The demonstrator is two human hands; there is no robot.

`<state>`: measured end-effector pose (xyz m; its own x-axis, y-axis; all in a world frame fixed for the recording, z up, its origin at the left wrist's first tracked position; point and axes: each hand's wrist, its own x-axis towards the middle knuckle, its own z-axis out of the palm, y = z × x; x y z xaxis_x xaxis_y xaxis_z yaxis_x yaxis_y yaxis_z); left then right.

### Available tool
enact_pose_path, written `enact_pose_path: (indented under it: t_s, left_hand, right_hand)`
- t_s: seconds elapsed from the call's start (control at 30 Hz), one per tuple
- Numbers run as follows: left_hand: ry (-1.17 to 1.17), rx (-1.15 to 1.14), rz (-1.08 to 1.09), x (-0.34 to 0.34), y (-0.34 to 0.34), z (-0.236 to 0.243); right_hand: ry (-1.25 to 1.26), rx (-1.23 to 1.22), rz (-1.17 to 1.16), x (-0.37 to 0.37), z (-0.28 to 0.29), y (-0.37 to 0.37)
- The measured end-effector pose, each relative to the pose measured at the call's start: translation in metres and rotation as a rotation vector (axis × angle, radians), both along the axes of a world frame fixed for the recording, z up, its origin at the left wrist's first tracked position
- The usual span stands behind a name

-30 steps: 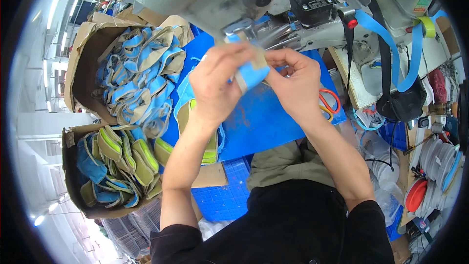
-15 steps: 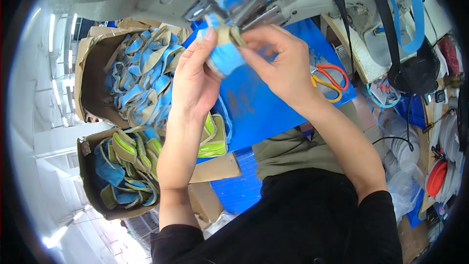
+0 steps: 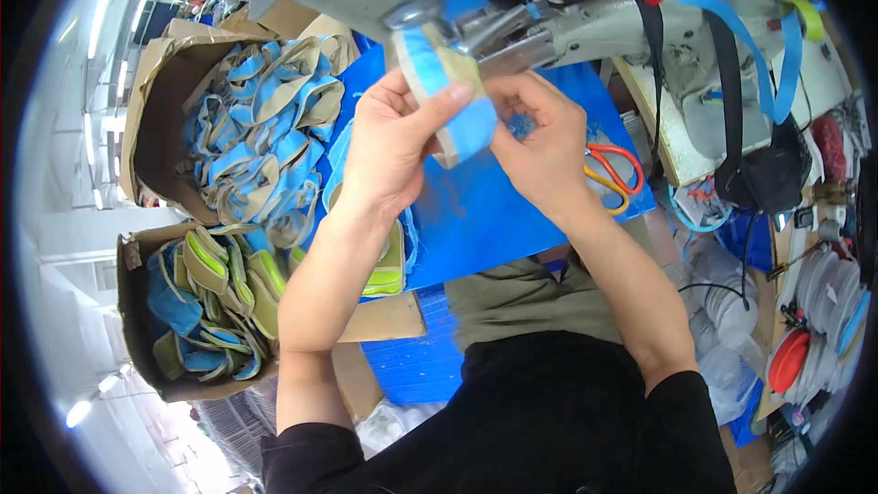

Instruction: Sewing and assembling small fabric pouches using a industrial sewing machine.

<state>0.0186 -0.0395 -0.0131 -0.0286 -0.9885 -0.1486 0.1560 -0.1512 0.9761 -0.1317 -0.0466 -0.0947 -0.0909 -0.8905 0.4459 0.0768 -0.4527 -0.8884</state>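
Note:
A blue-and-beige sewn fabric piece [image 3: 472, 127] is held up over the blue worktop, right beside the metal parts of a sewing machine [image 3: 567, 32]. My left hand [image 3: 389, 146] grips it from the left, its thumb laid across the face. On the other side, my right hand [image 3: 541, 144] is closed at the piece's right edge, with thumb and fingertips pinched there; the fingertips are partly hidden. The upper end of the piece reaches the blurred machine parts, and I cannot tell whether it touches them.
Orange-and-yellow-handled scissors [image 3: 615, 178] lie right of my right hand. At left stand a cardboard box [image 3: 151, 128] of blue-and-beige strips and a lower box [image 3: 137, 329] of green, blue and beige pieces. More green-edged pieces [image 3: 389, 265] lie under my left forearm. Straps [image 3: 722, 64] hang at upper right.
The fabric piece has turned in my hands and shows more of its long blue-and-beige face. My left thumb now lies across it. The whole view has shifted slightly.

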Motion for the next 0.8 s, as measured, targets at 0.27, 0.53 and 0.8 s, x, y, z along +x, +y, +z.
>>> enact_pose_path:
  t_s: [0.27, 0.53, 0.8]
  left_hand:
    - [-0.041, 0.0, -0.023, 0.003, -0.004, 0.002]
    - [-0.057, -0.03, -0.042, 0.005, -0.019, 0.003]
    - [-0.153, -0.086, -0.056, 0.006, -0.019, 0.003]
  right_hand:
    - [-0.04, 0.084, 0.057, 0.001, 0.001, 0.002]
    - [-0.14, 0.268, 0.265, -0.009, 0.011, -0.001]
    - [-0.189, 0.337, 0.359, -0.017, 0.019, 0.003]
